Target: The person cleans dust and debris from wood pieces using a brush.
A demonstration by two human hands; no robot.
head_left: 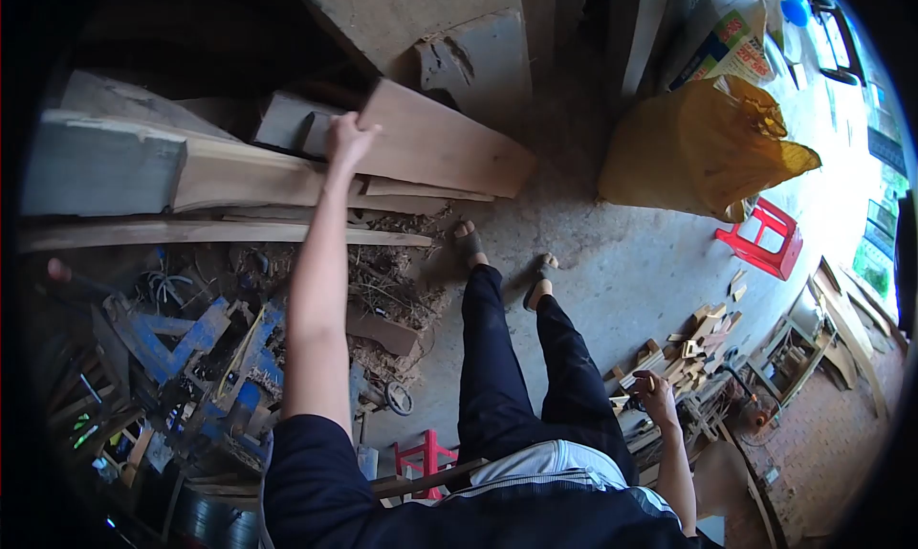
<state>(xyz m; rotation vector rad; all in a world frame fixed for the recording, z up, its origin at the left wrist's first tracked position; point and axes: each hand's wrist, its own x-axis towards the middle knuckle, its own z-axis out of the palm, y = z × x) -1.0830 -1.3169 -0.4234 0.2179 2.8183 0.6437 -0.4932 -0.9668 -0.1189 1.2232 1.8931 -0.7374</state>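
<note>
My left hand [350,143] is stretched out and closed on the near end of a wide wooden plank [449,145]. The plank is smooth, light brown and tapers toward its far end. It lies on top of other long boards [244,176], at the left of the head view. Low on the right, my right hand [655,398] hangs beside my leg with curled fingers. Something small and brownish may be in it, but I cannot make it out. Behind that hand lies a heap of wood offcuts [703,343].
A yellow sack [698,152] stands on the concrete floor [612,262], with a red plastic stool [768,238] beside it. Blue metal machinery [182,339] and wood shavings [402,291] are at the left. Another red stool [426,458] is near my legs. Large slabs [478,61] lean at the back.
</note>
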